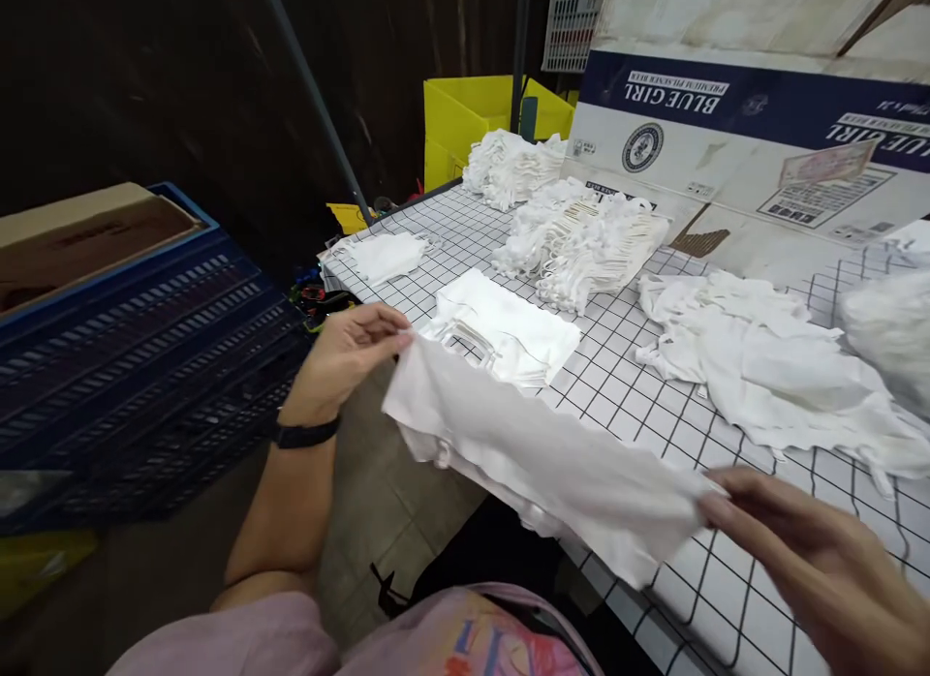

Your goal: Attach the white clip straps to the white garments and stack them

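A piece of white fabric (538, 444) with wavy edges and small loops along its lower side is stretched between my hands, over the near edge of the table. My left hand (356, 352) pinches its left corner between thumb and fingers. At the other end, my right hand (806, 540) grips the right corner, slightly blurred. Just beyond the fabric lies a neat flat stack of white cloth pieces (515, 318), with strap-like loops on its near side. What the cloth pieces are, I cannot tell for certain.
The wire-grid table (617, 414) holds bundled white pieces (581, 235), a loose white heap (770, 356) at right and a small pile (385, 257) at far left. A cardboard box (741, 143) stands behind, beside a yellow bin (465, 114). Blue crates (145, 366) stand left.
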### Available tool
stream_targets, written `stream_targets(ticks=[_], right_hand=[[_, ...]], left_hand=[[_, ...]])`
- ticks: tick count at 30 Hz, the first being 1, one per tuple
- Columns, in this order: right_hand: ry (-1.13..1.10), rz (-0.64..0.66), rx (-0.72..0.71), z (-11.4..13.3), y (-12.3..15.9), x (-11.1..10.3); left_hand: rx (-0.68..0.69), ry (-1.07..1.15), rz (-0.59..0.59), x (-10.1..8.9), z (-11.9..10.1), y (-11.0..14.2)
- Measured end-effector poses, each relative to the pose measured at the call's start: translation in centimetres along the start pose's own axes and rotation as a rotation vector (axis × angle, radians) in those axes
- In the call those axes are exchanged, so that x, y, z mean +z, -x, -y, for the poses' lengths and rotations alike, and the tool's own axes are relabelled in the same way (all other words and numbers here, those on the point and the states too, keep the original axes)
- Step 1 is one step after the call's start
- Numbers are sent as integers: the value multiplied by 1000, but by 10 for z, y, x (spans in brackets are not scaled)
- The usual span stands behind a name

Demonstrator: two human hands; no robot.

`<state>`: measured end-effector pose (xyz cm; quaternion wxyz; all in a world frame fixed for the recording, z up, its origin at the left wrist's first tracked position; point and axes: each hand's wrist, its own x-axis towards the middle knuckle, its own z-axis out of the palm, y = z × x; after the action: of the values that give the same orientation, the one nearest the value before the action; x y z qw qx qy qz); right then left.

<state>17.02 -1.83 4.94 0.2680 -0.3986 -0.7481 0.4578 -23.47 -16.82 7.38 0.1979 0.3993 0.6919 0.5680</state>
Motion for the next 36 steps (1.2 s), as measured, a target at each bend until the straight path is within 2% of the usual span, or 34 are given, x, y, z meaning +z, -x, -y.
stream_targets(ticks=[1, 3, 6, 7, 8, 10, 13, 16, 21, 25, 32, 36], right_hand=[[-93, 72, 51, 9, -20, 15], [-254, 112, 38, 19, -61, 46], [-397, 137, 41, 12, -117, 87], [-412, 140, 70, 5, -132, 98], [-429, 122, 109, -3, -144, 107], [-459, 71, 190, -20, -160, 118], [-464, -4, 283, -36, -175, 123], [-380, -69, 294, -43, -190, 121], [-116, -193, 248, -57, -216, 120], [5, -233, 249, -66, -222, 122], [5, -282, 287, -71, -221, 126], [27, -330, 245, -76, -224, 131]], left_hand=[[40, -25, -99, -10, -1, -9], [105, -69, -236, -23, 4, -36], [137, -131, -280, -25, 24, -90], [115, -150, -230, -21, 32, -109], [114, -163, -246, -15, 42, -128], [32, -197, -168, 0, 62, -160], [-9, -255, -75, 26, 91, -197], [-2, -300, -59, 49, 114, -224], [21, -353, -35, 77, 141, -255], [43, -388, -13, 89, 153, -267], [85, -448, 19, 92, 158, -270], [101, -500, 62, 91, 156, -271]])
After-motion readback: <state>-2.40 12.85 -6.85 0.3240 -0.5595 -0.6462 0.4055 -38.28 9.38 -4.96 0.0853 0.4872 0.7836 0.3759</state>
